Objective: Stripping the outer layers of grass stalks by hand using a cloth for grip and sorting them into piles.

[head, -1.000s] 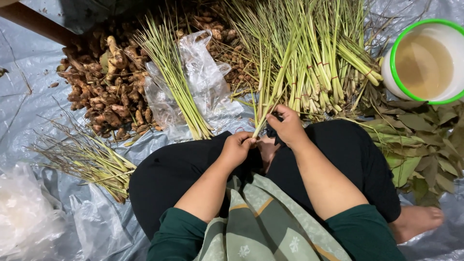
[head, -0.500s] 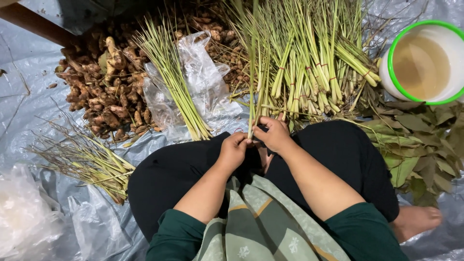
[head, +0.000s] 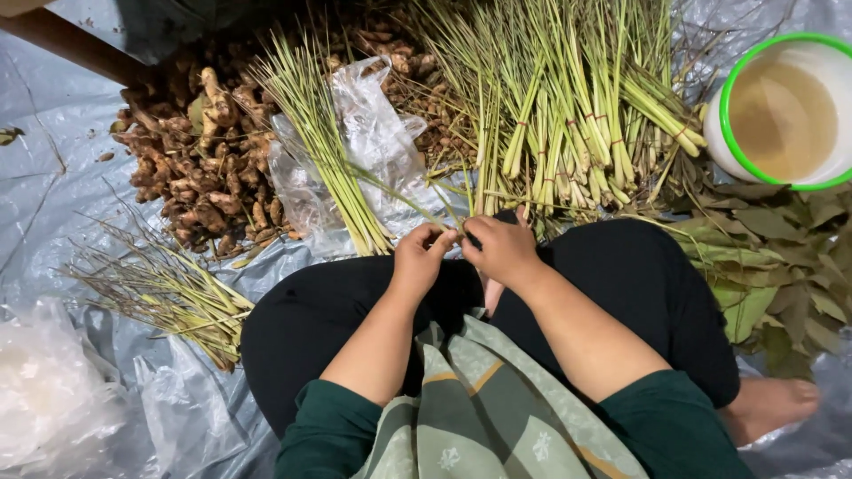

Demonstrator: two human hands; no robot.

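Two hands met over your lap: your left hand (head: 424,257) and your right hand (head: 502,248) were close together, fingers curled and pinching a few thin green lemongrass stalks (head: 417,202) that ran up and to the left from your fingertips, across the clear plastic bag (head: 377,133). What exactly sat under the thumbs at the pinch point I could not tell, since the fingers covered it. Those stalks lay just above your knees, between your black trousers (head: 621,284) and the big heap of bundled lemongrass (head: 568,115), whose bundles were tied with thin reddish bands and fanned out toward the top edge. Left of the hands, a loose sheaf of lemongrass (head: 315,133) rested on the crumpled clear bag, its cut ends pointing at your left knee. Beyond that sat a pile of brown knobbly ginger roots (head: 191,168). Lower left, a smaller bunch of drier trimmings (head: 164,293) lay on the grey plastic sheet (head: 44,151) that covered the floor, and a whitish plastic bag (head: 49,399) lay crumpled in the bottom left corner. To your right, a white bucket with a green rim (head: 723,124) held cloudy brownish liquid, and dull green leaves (head: 781,257) were spread below it, near your bare foot (head: 768,404). A striped green cloth (head: 497,417) hung down your front.
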